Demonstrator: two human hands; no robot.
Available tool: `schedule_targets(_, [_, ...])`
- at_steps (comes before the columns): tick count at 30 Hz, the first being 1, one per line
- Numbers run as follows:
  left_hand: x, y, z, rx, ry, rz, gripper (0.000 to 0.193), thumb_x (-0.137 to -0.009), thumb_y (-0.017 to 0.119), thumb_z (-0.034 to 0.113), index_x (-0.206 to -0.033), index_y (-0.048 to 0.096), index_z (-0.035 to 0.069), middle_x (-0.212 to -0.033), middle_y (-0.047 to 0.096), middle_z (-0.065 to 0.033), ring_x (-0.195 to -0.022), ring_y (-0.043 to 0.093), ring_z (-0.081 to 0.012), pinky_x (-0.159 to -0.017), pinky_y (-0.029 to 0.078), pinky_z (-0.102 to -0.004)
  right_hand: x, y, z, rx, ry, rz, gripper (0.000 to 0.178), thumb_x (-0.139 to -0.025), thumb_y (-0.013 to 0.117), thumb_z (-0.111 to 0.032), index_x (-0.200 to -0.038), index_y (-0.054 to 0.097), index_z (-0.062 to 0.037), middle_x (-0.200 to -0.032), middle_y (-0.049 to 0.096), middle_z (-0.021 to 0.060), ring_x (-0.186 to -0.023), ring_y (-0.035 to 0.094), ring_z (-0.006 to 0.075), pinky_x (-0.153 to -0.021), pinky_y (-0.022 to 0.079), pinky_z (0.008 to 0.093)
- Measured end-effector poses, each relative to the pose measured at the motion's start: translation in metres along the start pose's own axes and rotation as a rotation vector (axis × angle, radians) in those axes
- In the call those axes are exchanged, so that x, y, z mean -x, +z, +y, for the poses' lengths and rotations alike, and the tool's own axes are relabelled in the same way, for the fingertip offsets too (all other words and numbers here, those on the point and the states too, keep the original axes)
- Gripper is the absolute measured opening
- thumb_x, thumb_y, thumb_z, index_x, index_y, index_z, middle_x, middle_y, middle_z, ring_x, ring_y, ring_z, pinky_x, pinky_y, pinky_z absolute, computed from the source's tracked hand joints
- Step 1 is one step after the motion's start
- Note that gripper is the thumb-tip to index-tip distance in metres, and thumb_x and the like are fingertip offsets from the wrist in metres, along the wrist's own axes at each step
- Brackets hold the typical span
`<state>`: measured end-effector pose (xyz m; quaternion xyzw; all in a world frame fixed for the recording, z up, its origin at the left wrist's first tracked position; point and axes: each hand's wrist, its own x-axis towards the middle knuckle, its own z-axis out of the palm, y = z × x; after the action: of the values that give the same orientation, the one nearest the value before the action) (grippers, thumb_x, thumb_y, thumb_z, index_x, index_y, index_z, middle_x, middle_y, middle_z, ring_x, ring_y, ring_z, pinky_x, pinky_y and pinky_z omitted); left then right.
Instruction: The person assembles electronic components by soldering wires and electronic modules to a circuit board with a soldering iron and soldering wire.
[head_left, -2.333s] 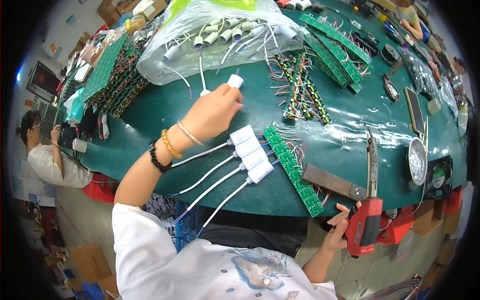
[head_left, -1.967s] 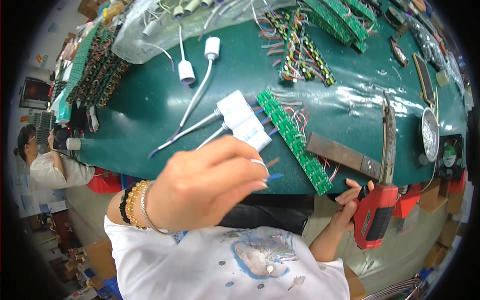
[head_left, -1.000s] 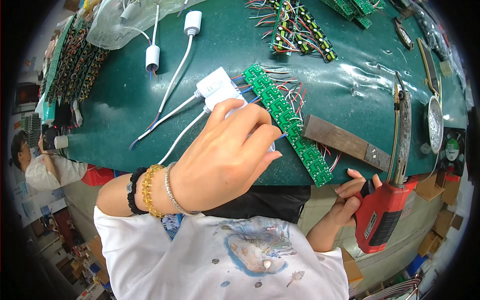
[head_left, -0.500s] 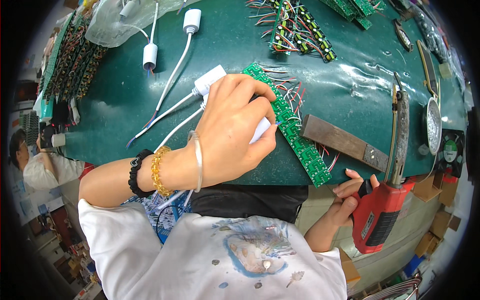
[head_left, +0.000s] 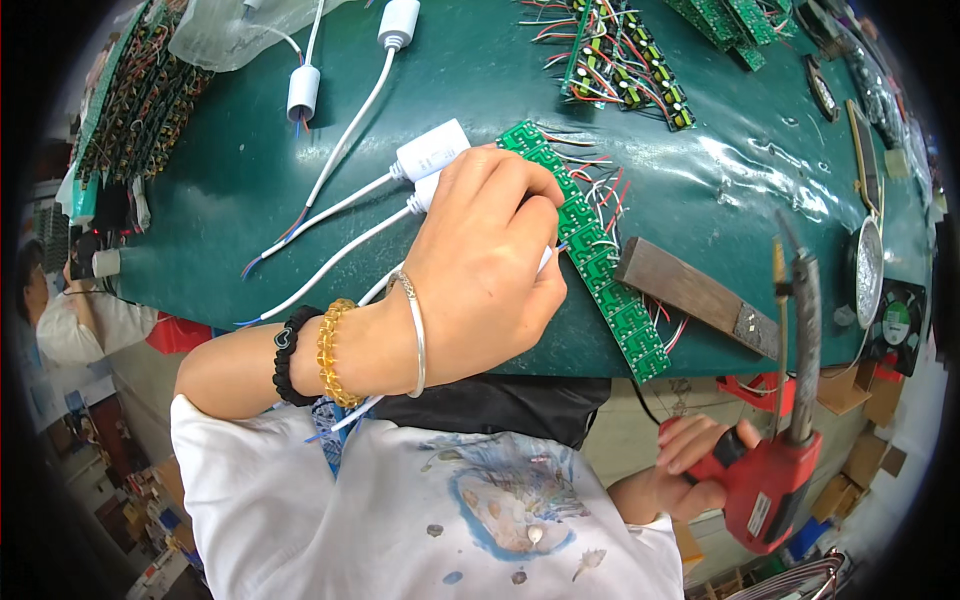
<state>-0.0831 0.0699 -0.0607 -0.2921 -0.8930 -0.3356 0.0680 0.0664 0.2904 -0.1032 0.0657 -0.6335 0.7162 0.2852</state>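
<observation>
My left hand (head_left: 480, 260) is curled over a white plastic cylinder with a cable, mostly hidden under the palm; its blue wire tip pokes out beside the fingers. The fingertips rest near a green circuit-board strip (head_left: 600, 268) with red, white and black wires along its far side. Two more white cabled cylinders lie by the knuckles, one of them (head_left: 432, 148) plainly visible. In my right hand (head_left: 695, 462), fingers wrapped round the grip, is a red soldering gun (head_left: 768, 490), its metal barrel pointing up past the table's front edge.
A dark flat bar (head_left: 695, 295) lies across the wires right of the strip. More white cabled cylinders (head_left: 303, 95) lie at the back left, near a plastic bag (head_left: 225, 40). Populated boards (head_left: 640, 70) sit at the back. A round metal dish (head_left: 868, 270) stands at right.
The soldering gun and my right hand have moved down and slightly right, away from the table edge. My left hand keeps its grip, now covering more of the white cylinder.
</observation>
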Motion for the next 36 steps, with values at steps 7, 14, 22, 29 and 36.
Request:
schedule_targets(7, [0.001, 0.003, 0.002, 0.047, -0.01, 0.025, 0.015, -0.064, 0.063, -0.004, -0.073, 0.052, 0.001, -0.1, 0.055, -0.0144, -0.099, 0.05, -0.0345, -0.091, 0.039, -0.0447, 0.013, -0.03, -0.009, -0.138, 0.211, -0.35, 0.079, -0.084, 0.059, -0.054, -0.132, 0.036, 0.0045, -0.054, 0.053, 0.0049, -0.041, 0.047, 0.0156, -0.043, 0.041, 0.0284])
schedule_targets(14, [0.002, 0.001, 0.001, 0.004, -0.003, 0.082, 0.018, -0.06, 0.062, -0.005, -0.072, 0.05, 0.001, -0.099, 0.055, -0.0148, -0.096, 0.051, -0.0348, -0.09, 0.041, -0.0464, 0.055, -0.093, 0.009, 0.093, 0.446, -0.486, 0.086, -0.078, 0.06, -0.062, -0.125, 0.04, 0.008, -0.05, 0.049, 0.0037, -0.041, 0.045, 0.0155, -0.042, 0.037, 0.0272])
schedule_targets(22, [0.002, 0.007, 0.002, 0.0, 0.002, 0.088, 0.018, -0.06, 0.062, -0.005, -0.071, 0.05, 0.001, -0.098, 0.054, -0.015, -0.095, 0.051, -0.0343, -0.09, 0.041, -0.0471, 0.044, -0.03, -0.001, -0.067, 0.456, -0.187, 0.078, -0.082, 0.059, -0.059, -0.12, 0.043, 0.0075, -0.05, 0.047, 0.0039, -0.041, 0.044, 0.0149, -0.041, 0.037, 0.0272])
schedule_targets(29, [-0.001, 0.005, 0.004, -0.005, 0.009, 0.093, 0.018, -0.059, 0.062, -0.005, -0.071, 0.05, 0.001, -0.096, 0.054, -0.0148, -0.094, 0.051, -0.0342, -0.09, 0.041, -0.0467, 0.041, -0.037, 0.012, -0.187, 0.431, -0.202, 0.075, -0.083, 0.058, -0.058, -0.118, 0.044, 0.0074, -0.05, 0.049, 0.0053, -0.04, 0.044, 0.0149, -0.041, 0.037, 0.0268])
schedule_targets(36, [0.001, 0.006, 0.001, -0.007, 0.003, 0.09, 0.017, -0.059, 0.062, -0.005, -0.071, 0.051, 0.001, -0.097, 0.054, -0.0148, -0.094, 0.051, -0.0338, -0.089, 0.041, -0.0461, 0.053, -0.047, 0.0, 0.236, 0.313, -0.254, 0.083, -0.078, 0.057, -0.066, -0.116, 0.045, 0.0061, -0.05, 0.05, 0.007, -0.04, 0.045, 0.0153, -0.041, 0.037, 0.0272])
